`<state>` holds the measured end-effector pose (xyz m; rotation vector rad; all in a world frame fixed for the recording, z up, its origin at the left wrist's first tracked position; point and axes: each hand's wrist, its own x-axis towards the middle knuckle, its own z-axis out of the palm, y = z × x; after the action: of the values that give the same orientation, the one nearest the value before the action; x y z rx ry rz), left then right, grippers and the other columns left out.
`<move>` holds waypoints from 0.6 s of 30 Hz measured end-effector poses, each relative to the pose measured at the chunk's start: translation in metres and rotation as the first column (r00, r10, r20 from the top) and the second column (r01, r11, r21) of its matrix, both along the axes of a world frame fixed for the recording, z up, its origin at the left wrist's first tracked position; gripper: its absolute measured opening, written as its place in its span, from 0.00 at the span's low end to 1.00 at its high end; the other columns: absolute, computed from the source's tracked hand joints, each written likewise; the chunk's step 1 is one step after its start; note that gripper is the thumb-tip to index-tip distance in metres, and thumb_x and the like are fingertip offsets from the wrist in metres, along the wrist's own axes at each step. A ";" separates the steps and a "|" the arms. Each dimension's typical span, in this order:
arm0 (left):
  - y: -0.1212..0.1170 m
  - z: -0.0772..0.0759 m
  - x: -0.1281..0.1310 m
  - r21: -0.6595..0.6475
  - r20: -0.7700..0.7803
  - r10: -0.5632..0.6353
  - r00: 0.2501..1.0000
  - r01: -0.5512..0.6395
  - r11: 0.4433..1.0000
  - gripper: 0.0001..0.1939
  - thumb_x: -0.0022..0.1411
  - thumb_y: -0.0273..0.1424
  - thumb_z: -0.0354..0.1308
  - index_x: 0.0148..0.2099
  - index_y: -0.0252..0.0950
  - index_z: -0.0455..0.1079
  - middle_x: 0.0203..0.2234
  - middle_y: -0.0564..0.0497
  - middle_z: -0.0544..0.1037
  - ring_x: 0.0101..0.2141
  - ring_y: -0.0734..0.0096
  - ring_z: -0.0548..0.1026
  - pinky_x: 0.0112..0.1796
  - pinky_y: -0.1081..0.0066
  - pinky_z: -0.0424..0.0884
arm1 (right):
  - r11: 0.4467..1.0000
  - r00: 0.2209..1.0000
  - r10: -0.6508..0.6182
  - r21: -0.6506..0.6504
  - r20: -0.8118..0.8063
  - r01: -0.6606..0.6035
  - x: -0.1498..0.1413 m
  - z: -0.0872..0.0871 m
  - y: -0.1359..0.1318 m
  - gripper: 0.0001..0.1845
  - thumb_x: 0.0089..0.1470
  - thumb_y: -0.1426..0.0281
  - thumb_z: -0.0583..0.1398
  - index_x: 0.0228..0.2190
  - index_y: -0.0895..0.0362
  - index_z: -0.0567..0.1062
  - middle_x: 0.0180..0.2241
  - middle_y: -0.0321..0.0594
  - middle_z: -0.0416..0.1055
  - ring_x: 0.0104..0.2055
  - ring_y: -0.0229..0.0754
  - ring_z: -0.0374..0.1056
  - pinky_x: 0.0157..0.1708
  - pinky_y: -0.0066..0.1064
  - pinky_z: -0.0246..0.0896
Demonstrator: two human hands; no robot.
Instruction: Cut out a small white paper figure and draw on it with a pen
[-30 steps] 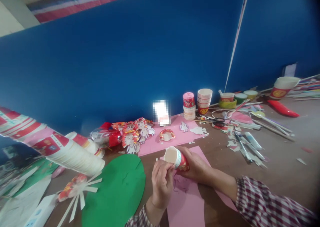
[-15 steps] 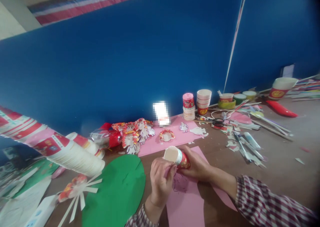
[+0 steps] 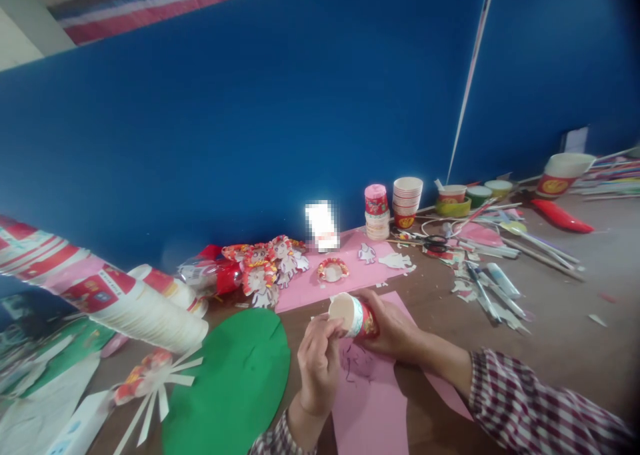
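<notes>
A white and red paper cup (image 3: 356, 316) is tilted in my hands with its open mouth toward the left. My right hand (image 3: 390, 328) is wrapped round the cup's printed side and base. At the rim, the fingers of my left hand (image 3: 320, 355) are pinched together against the lower edge of the mouth; the fingertips partly cover the opening. Below the hands lies a pink paper sheet (image 3: 370, 408) with dark drawn lines. A large green paper oval (image 3: 230, 375) lies to the left of my left hand.
Long stacked cups (image 3: 145, 308) lean in from the left. Decorated paper figures (image 3: 263, 275) and a beaded ring (image 3: 333, 270) sit at the back. Upright cup stacks (image 3: 407, 201), scissors (image 3: 435, 243), marker pens (image 3: 483, 291) and paper scraps are at right. A blue partition (image 3: 250, 121) rises behind.
My left fingers have shifted slightly along the cup's rim, and the left hand sits a little lower and further left. My right hand keeps its hold. The view has moved slightly.
</notes>
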<state>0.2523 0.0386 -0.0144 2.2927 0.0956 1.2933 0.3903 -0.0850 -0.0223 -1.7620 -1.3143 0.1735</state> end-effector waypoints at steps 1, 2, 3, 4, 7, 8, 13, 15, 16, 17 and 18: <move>0.001 0.000 0.000 -0.025 -0.012 0.006 1.000 -0.006 1.000 0.12 0.64 0.20 0.48 0.46 0.36 0.68 0.32 0.48 0.78 0.37 0.69 0.76 0.38 0.70 0.73 | 1.000 1.000 -0.009 -0.017 -0.026 0.009 0.000 0.001 -0.001 0.36 0.41 0.71 0.65 0.51 0.53 0.58 0.41 0.42 0.70 0.38 0.46 0.69 0.35 0.34 0.63; 0.002 0.000 -0.001 -0.041 -0.030 0.005 1.000 -0.006 0.999 0.13 0.65 0.21 0.47 0.48 0.36 0.68 0.34 0.47 0.78 0.38 0.69 0.76 0.39 0.69 0.73 | 1.000 0.998 -0.017 -0.026 -0.056 0.016 0.000 0.002 -0.001 0.36 0.40 0.72 0.65 0.51 0.53 0.58 0.40 0.41 0.71 0.37 0.45 0.69 0.35 0.33 0.63; 0.003 0.001 -0.001 -0.044 -0.053 0.000 0.999 -0.003 0.999 0.14 0.66 0.22 0.45 0.49 0.36 0.67 0.36 0.46 0.78 0.39 0.68 0.75 0.40 0.67 0.72 | 0.999 0.996 -0.022 -0.028 -0.087 0.019 0.001 0.002 -0.001 0.35 0.40 0.72 0.65 0.50 0.53 0.59 0.40 0.41 0.71 0.38 0.45 0.69 0.35 0.33 0.63; 0.003 0.001 -0.001 -0.033 -0.074 -0.003 0.997 0.000 0.999 0.14 0.66 0.24 0.45 0.50 0.36 0.67 0.37 0.45 0.77 0.40 0.66 0.75 0.41 0.65 0.72 | 1.000 0.993 -0.022 -0.022 -0.114 0.019 0.001 0.003 -0.001 0.35 0.40 0.72 0.65 0.50 0.53 0.59 0.40 0.41 0.70 0.39 0.45 0.69 0.37 0.33 0.63; 0.004 0.001 0.001 0.032 -0.100 0.011 0.995 -0.008 0.999 0.09 0.64 0.29 0.52 0.46 0.36 0.68 0.37 0.45 0.76 0.39 0.63 0.74 0.41 0.62 0.71 | 1.000 0.990 0.007 0.017 -0.143 -0.005 0.001 0.005 0.000 0.34 0.41 0.72 0.66 0.49 0.54 0.60 0.43 0.43 0.69 0.42 0.46 0.68 0.40 0.35 0.63; 0.004 0.002 0.002 0.041 -0.095 0.018 0.995 -0.014 0.999 0.06 0.63 0.29 0.55 0.43 0.36 0.68 0.34 0.46 0.76 0.37 0.64 0.73 0.41 0.62 0.71 | 0.999 0.990 0.021 0.029 -0.137 -0.017 0.001 0.006 0.000 0.34 0.41 0.71 0.66 0.49 0.54 0.61 0.44 0.44 0.68 0.43 0.46 0.67 0.41 0.35 0.63; 0.001 0.003 0.004 0.014 -0.075 0.014 0.997 -0.013 1.000 0.06 0.62 0.24 0.53 0.32 0.37 0.65 0.26 0.51 0.73 0.33 0.69 0.73 0.37 0.68 0.70 | 0.998 0.992 0.065 0.035 -0.112 -0.061 0.000 0.007 0.000 0.36 0.41 0.69 0.67 0.52 0.55 0.61 0.47 0.45 0.67 0.46 0.48 0.66 0.44 0.37 0.63; 0.000 0.002 0.003 0.010 -0.072 0.016 0.997 -0.015 1.000 0.07 0.63 0.24 0.51 0.32 0.37 0.65 0.27 0.50 0.74 0.34 0.68 0.74 0.36 0.69 0.71 | 0.997 0.990 0.075 0.021 -0.116 -0.073 0.000 0.007 0.000 0.36 0.41 0.71 0.66 0.52 0.55 0.61 0.46 0.45 0.68 0.46 0.47 0.67 0.44 0.36 0.63; 0.001 0.000 0.002 0.002 -0.066 0.023 0.998 -0.023 1.000 0.07 0.64 0.24 0.50 0.33 0.37 0.66 0.28 0.50 0.75 0.35 0.68 0.74 0.36 0.70 0.71 | 0.996 0.990 0.085 0.017 -0.112 -0.083 0.000 0.006 0.000 0.36 0.41 0.71 0.66 0.52 0.55 0.61 0.46 0.45 0.68 0.46 0.47 0.67 0.44 0.36 0.63; 0.001 -0.001 0.001 -0.020 -0.061 0.036 0.997 -0.037 0.999 0.08 0.65 0.24 0.49 0.34 0.36 0.67 0.29 0.49 0.75 0.34 0.69 0.75 0.35 0.71 0.71 | 0.995 0.990 0.100 0.015 -0.103 -0.099 0.000 0.006 0.000 0.37 0.40 0.72 0.66 0.53 0.55 0.61 0.47 0.45 0.68 0.46 0.47 0.67 0.44 0.36 0.63; 0.002 -0.003 0.000 -0.059 -0.060 0.053 0.997 -0.057 0.997 0.08 0.65 0.24 0.48 0.37 0.36 0.67 0.29 0.50 0.76 0.33 0.70 0.75 0.34 0.72 0.72 | 0.993 0.989 0.114 0.014 -0.089 -0.113 0.001 0.005 0.000 0.37 0.40 0.72 0.66 0.53 0.54 0.61 0.47 0.45 0.68 0.46 0.47 0.67 0.44 0.36 0.63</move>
<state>0.2523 0.0410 -0.0177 2.2910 0.2164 1.2340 0.3914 -0.0852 -0.0171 -1.6537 -1.3485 0.3069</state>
